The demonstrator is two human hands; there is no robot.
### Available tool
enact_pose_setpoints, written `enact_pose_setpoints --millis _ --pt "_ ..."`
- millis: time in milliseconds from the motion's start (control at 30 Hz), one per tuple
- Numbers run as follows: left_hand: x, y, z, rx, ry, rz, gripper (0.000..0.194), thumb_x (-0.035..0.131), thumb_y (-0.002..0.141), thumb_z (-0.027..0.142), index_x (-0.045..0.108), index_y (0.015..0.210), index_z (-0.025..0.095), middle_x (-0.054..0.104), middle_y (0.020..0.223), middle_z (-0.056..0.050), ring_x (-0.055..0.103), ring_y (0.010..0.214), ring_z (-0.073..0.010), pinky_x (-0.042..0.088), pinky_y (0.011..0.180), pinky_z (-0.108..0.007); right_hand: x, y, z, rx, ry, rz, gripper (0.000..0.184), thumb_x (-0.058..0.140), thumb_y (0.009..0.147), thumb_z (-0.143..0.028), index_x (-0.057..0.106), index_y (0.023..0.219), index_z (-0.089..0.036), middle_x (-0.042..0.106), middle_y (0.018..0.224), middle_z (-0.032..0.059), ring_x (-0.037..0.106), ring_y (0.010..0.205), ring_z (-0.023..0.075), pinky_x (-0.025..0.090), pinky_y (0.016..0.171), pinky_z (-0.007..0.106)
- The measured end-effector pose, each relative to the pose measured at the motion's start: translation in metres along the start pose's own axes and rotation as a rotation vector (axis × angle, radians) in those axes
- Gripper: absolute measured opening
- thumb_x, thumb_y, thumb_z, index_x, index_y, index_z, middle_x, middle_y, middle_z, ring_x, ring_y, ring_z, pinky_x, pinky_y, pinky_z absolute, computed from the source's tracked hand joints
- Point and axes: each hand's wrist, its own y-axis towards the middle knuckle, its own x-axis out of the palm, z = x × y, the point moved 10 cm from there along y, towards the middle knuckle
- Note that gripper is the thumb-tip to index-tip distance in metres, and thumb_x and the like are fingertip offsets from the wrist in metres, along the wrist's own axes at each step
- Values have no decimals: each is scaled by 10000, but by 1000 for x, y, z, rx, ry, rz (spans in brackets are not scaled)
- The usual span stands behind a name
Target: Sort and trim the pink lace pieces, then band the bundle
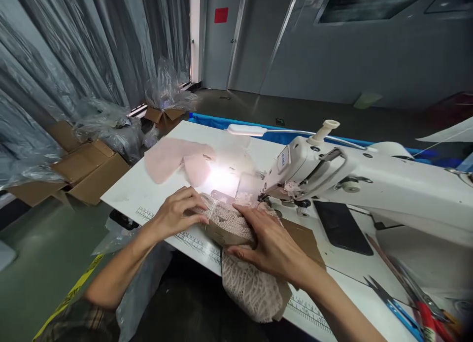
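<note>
A piece of beige lace fabric lies bunched in front of the sewing machine's needle area, and its lower part hangs over the table's front edge. My left hand pinches the left end of the lace between thumb and fingers. On the right part of the same lace rests my right hand, palm down, fingers stretched and thumb apart. The white sewing machine has its needle end just beyond my right fingertips; the needle itself is too small to make out. A bright lamp glare covers the cloth behind the lace.
Pale pink cut pieces lie at the table's back left. A dark phone, blue-handled scissors and red-handled scissors lie to the right. Printed rulers run along the front edge. Cardboard boxes stand on the floor at left.
</note>
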Motion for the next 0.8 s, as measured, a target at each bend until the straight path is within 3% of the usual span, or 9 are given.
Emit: enact_pose_setpoints --millis 100,200,300,367,467,600,700,800 --pt "2 4 -3 2 -12 -61 103 640 900 231 629 986 174 647 942 -45 631 882 -155 532 749 -272 4 3 3 3 76 -15 783 695 767 -482 420 1415 -140 547 1359 180 522 1226 358 417 1021 515" --pt "-1 0 10 41 171 -4 112 551 939 161 617 1029 148 620 1037 -96 623 959 -182 543 790 -301 2 4 2 31 102 -3 662 655 782 -449 477 1335 -132 609 1260 174 584 1127 342 466 942 483" --pt "-2 -12 24 11 439 118 97 516 938 139 611 917 135 594 879 -80 614 801 -185 541 682 -302 2 4 -3 65 46 18 548 659 770 -386 523 1233 -126 659 1100 165 632 977 328 487 850 475" --pt "5 -21 23 -61 502 119 108 487 946 137 571 879 151 584 782 -42 599 678 -164 520 594 -278 2 5 -10 71 -9 63 637 716 725 -406 493 1245 -112 647 1107 192 621 996 360 478 843 502" --pt "16 -30 12 -180 436 112 60 466 964 159 522 972 177 636 839 -32 647 703 -160 530 599 -262 7 11 -21 62 -80 130 651 763 688 -472 491 1160 -114 642 1051 200 611 972 386 471 809 518" --pt "18 -36 4 -284 369 249 123 459 943 107 494 997 212 677 826 -5 690 718 -144 537 634 -233 20 19 -33 -12 -64 202 295 669 732 -295 435 885 -200 595 766 54 593 711 259 462 677 376" --pt "12 -41 0 -352 298 383 148 528 874 87 491 937 216 672 767 6 683 669 -149 527 631 -241 19 13 -35 -70 12 304 273 606 741 -258 422 936 -207 588 767 37 591 723 242 445 660 331" --pt "12 -44 -8 -378 -120 356 197 589 813 105 470 924 214 654 796 -1 655 724 -144 517 696 -255 19 2 -29 -99 55 316 467 604 744 -252 419 1165 -174 632 920 90 617 832 269 466 693 344"
